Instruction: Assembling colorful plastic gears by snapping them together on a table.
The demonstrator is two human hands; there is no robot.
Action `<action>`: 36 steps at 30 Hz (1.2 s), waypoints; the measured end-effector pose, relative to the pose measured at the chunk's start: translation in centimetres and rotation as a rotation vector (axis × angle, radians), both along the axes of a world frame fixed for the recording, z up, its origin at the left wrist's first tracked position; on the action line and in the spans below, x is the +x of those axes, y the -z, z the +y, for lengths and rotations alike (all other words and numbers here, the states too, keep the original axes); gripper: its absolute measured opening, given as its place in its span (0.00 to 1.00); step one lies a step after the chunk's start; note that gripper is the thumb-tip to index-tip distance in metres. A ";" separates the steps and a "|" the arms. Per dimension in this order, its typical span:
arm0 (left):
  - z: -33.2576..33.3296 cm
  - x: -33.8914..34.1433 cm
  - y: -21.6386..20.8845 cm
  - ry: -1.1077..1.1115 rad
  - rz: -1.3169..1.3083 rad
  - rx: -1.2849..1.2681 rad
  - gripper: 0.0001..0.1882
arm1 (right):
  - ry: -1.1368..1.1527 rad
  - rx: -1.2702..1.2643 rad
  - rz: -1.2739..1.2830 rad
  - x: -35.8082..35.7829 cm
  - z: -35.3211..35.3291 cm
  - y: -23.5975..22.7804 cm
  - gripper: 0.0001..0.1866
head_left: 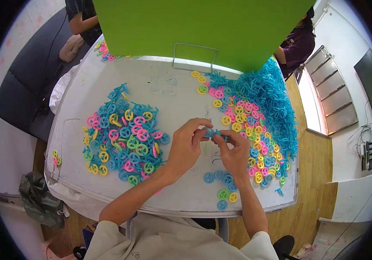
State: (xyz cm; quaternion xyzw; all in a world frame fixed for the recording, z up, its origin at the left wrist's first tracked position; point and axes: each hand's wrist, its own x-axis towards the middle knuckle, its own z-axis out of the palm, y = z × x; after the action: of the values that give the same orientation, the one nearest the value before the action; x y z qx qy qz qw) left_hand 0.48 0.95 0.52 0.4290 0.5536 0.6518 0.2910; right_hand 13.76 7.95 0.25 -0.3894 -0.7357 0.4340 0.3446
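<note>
Over the middle of the white table (168,99), both hands meet fingertip to fingertip. My left hand (185,145) pinches a small blue plastic wheel (209,132). In my right hand (235,151), thumb and fingers close on a teal branched plastic piece (219,132), which touches or nearly touches the wheel; the fingers partly hide both. Left of my hands lies a heap of coloured spoked wheels (127,141), many with teal pieces on or among them. Loose blue, green and yellow wheels (223,193) lie near my right forearm.
Loose wheels (259,130) in several colours spread along the right side, beside a tall heap of teal pieces (268,95). A green panel (186,30) with a wire stand (194,56) rises at the far edge. People (298,47) sit beyond it on both sides.
</note>
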 end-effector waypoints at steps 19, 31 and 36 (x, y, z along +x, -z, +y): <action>5.1 0.3 -1.5 0.151 0.521 -0.001 0.11 | 0.034 -0.656 0.857 2.7 3.3 1.1 0.21; 11.9 -0.8 4.2 0.025 1.220 -0.082 0.05 | -0.035 -0.737 0.739 3.7 4.2 0.5 0.13; 6.6 -0.7 -0.2 0.054 0.615 -0.182 0.06 | -0.045 -0.549 0.506 3.1 3.8 0.7 0.14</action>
State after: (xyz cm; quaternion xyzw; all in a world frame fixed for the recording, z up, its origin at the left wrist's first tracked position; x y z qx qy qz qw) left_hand -0.27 7.56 0.71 0.5927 0.6600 0.4314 0.1641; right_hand 16.89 11.79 -0.44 -0.3316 -0.4918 0.7050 0.3888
